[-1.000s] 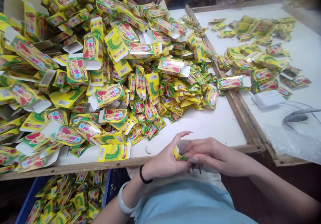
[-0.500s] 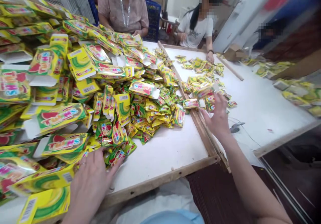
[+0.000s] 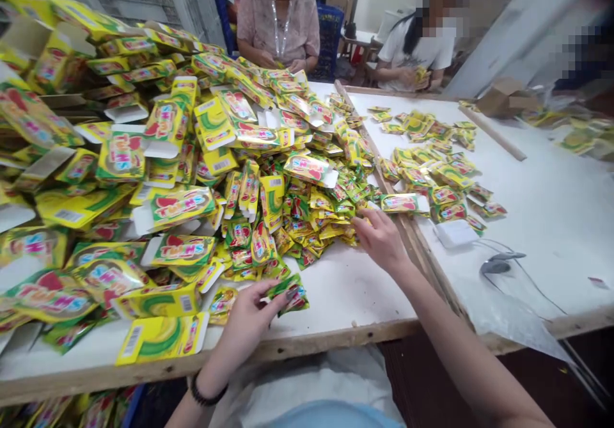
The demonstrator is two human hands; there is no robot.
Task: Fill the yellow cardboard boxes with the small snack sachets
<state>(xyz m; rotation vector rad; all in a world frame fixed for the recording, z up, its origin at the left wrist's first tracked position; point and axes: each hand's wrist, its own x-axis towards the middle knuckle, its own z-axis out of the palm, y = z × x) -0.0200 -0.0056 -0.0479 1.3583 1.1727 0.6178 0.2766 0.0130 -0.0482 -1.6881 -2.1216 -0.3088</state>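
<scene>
My left hand (image 3: 250, 318) pinches a small green and yellow candy sachet (image 3: 291, 292) at the near edge of the sachet pile, just above the white tabletop (image 3: 345, 287). My right hand (image 3: 378, 236) reaches into the right side of the loose sachet pile (image 3: 307, 223), fingers curled on the packets; what they hold is hidden. Behind the sachets rises a big heap of yellow cardboard candy boxes (image 3: 144, 159), many with open white flaps. One flat yellow box (image 3: 160, 337) lies near the front edge, left of my left hand.
A wooden rail (image 3: 412, 236) divides my table from a second white table at the right with more boxes and sachets (image 3: 432, 172) and a small grey tool (image 3: 499, 263). Two people (image 3: 283, 25) sit at the far side. More sachets fill a bin below left (image 3: 62, 409).
My right hand came back from the right table to the sachet pile. My left hand moved right from the boxes and pinched a sachet. The camera tilted slightly.
</scene>
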